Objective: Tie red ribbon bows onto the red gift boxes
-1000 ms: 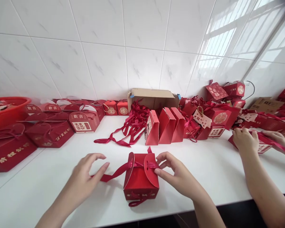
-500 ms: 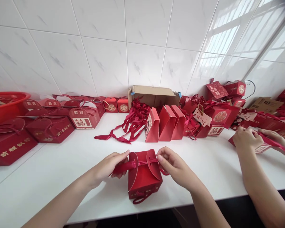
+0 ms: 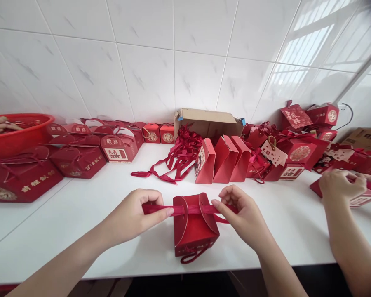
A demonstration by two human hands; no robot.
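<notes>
A red gift box (image 3: 196, 231) with curved top flaps stands near the table's front edge, a twisted cord loop at its lower front. A dark red ribbon (image 3: 191, 209) runs through the flap slots across its top. On the box's left, my left hand (image 3: 150, 210) pinches one end of the ribbon between thumb and fingers. My right hand (image 3: 239, 210) grips the other end on the right side, its fingers curled. Behind the box, a heap of loose red ribbons (image 3: 185, 152) spills out of a cardboard box (image 3: 210, 115). Three folded red boxes (image 3: 230, 159) stand beside the heap.
Finished-looking red boxes (image 3: 80, 161) line the left, near a red basin (image 3: 21, 136) with a person's hand in it. More boxes (image 3: 297, 148) are piled at right. Another person's hands (image 3: 340, 185) hold a red box there. A tiled wall (image 3: 148, 62) rises behind the white table (image 3: 111, 251).
The ribbon now lies flat and taut across the box top, both hands drawn farther apart. The view has shifted left, and a hand has come into view at the basin.
</notes>
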